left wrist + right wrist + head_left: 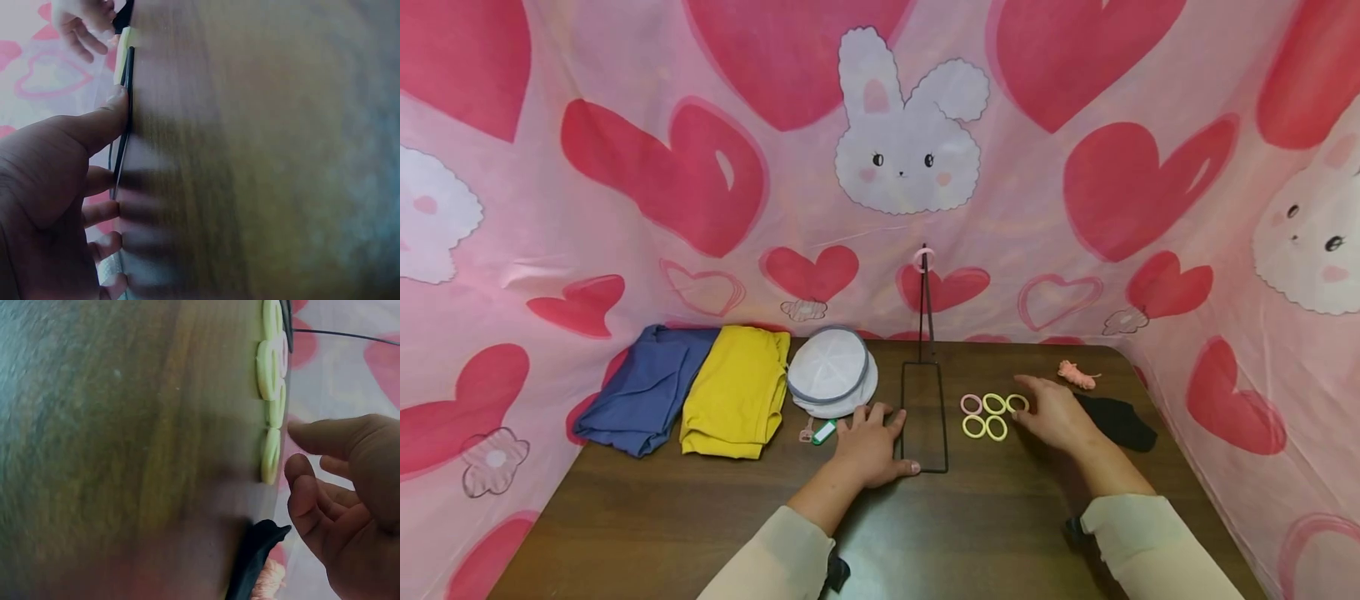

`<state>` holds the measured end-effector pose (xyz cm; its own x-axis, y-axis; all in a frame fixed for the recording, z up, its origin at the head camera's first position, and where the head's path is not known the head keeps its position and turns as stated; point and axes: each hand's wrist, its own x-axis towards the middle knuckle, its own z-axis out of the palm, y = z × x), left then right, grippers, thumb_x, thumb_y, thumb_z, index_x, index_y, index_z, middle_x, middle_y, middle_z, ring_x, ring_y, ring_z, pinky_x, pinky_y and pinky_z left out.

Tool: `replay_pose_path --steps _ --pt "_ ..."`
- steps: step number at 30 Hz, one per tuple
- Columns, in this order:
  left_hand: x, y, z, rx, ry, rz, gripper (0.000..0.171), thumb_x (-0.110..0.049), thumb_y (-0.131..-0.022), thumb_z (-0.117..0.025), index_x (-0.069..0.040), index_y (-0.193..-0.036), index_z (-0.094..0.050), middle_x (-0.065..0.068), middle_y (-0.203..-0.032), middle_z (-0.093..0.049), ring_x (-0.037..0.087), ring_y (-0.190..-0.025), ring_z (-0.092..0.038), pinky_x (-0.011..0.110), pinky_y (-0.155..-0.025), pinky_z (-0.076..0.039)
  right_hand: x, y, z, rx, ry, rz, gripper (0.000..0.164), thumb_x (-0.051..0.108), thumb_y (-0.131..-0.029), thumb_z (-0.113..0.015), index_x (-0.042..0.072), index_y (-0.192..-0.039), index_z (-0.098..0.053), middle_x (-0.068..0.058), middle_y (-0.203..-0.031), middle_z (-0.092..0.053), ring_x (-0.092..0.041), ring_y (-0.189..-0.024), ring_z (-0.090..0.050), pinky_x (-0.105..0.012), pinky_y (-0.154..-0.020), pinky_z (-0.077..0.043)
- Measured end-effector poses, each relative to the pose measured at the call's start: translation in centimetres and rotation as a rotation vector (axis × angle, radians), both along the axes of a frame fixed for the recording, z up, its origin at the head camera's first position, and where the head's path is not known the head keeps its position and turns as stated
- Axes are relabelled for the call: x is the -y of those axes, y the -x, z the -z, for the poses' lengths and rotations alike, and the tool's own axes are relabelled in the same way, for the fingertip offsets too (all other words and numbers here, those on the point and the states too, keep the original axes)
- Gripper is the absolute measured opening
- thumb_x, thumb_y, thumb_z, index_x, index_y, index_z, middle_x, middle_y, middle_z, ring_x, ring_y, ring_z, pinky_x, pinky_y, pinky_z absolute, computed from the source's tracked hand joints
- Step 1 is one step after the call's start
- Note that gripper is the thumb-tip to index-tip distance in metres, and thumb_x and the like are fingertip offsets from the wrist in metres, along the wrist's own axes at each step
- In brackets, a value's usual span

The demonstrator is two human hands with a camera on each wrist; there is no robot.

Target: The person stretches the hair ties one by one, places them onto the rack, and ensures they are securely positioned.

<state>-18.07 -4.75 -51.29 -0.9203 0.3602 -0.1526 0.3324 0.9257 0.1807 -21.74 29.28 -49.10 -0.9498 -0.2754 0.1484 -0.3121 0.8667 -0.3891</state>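
Note:
A black wire stand [943, 417] has a flat rectangular base and a tall upright with a pink ring [924, 259] at its top. My left hand [868, 450] rests at the base's left side, fingers spread and thumb on the near bar; the left wrist view shows the thumb [106, 122] against the wire. Right of the base lie several yellow rings [973, 427] and one pink ring [971, 405]. Just over the rightmost yellow ring [270, 456] is my right hand [1060, 414], fingers loosely bent, with nothing seen between thumb and fingers.
At the left lie folded blue cloth [647, 392] and folded yellow cloth [737, 392]. A white hat [831, 367] sits beside them, near a green-tagged key [824, 432]. Black cloth [1120, 422] and a pink yarn bundle [1077, 375] lie at right. Printed curtains surround the table [955, 533].

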Motion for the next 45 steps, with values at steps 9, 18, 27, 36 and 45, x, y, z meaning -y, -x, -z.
replay_pose_path --steps 9,18,27,36,45 --pt "-0.2 0.1 0.3 0.0 -0.001 -0.004 0.095 -0.078 -0.084 -0.065 -0.029 -0.162 -0.04 0.004 -0.157 -0.038 0.036 -0.14 -0.033 0.062 -0.1 -0.034 0.1 0.5 0.8 0.03 -0.051 0.043 0.053 0.008 -0.082 -0.081 -0.005 -0.13 -0.064 -0.026 -0.119 -0.07 -0.046 -0.111 -0.066 -0.06 -0.095 -0.049" --pt "-0.1 0.1 0.3 -0.01 0.0 -0.003 0.095 -0.078 -0.083 -0.066 -0.029 -0.161 -0.041 0.004 -0.157 -0.038 0.036 -0.139 -0.033 0.062 -0.099 -0.035 0.5 0.6 0.4 0.048 -0.08 0.09 0.04 0.015 -0.085 -0.079 0.001 -0.122 -0.071 -0.012 -0.098 -0.073 -0.034 -0.091 -0.07 -0.056 -0.081 -0.053" --pt "-0.1 0.2 0.2 -0.011 -0.007 -0.004 0.095 -0.078 -0.083 -0.066 -0.029 -0.161 -0.041 0.004 -0.157 -0.038 0.036 -0.138 -0.034 0.061 -0.097 -0.035 0.6 -0.6 -2.0 -0.074 -0.054 0.088 0.036 0.017 -0.091 -0.072 0.002 -0.124 -0.072 -0.019 -0.113 -0.073 -0.036 -0.098 -0.07 -0.06 -0.085 -0.053" --pt "-0.1 0.1 0.1 -0.01 -0.013 -0.003 0.095 -0.077 -0.084 -0.067 -0.028 -0.161 -0.042 0.005 -0.156 -0.039 0.036 -0.137 -0.034 0.061 -0.096 -0.036 2.2 -2.0 -4.1 -0.232 0.025 0.062 0.037 0.019 -0.089 -0.077 0.003 -0.122 -0.074 -0.018 -0.115 -0.073 -0.033 -0.093 -0.07 -0.057 -0.086 -0.053" --pt "-0.1 0.0 -0.1 -0.009 -0.028 -0.005 0.094 -0.075 -0.083 -0.069 -0.027 -0.16 -0.043 0.006 -0.156 -0.039 0.036 -0.137 -0.035 0.061 -0.096 -0.036 4.8 -3.0 -6.2 -0.382 0.128 -0.003 0.031 0.01 -0.085 -0.08 0.005 -0.116 -0.077 -0.012 -0.108 -0.075 -0.031 -0.095 -0.068 -0.055 -0.083 -0.049"
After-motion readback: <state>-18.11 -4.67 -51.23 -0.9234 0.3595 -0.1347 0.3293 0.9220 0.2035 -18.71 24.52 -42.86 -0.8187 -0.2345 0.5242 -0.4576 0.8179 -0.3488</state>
